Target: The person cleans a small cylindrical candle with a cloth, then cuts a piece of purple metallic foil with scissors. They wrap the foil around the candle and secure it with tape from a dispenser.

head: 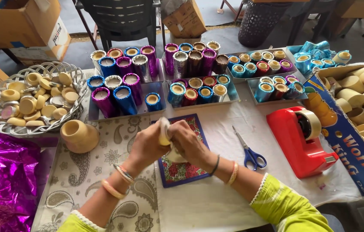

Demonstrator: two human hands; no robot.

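Over the floral mat near table centre, your left hand and right hand both pinch a small cream cup. Looks light, stiff, probably brittle, so grip its sides, don't squeeze the rim.

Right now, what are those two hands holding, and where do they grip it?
Both the left hand and the right hand hold one small cream-coloured piece, pinched at its sides. Fingers cover most of it, so its exact shape cannot be told.
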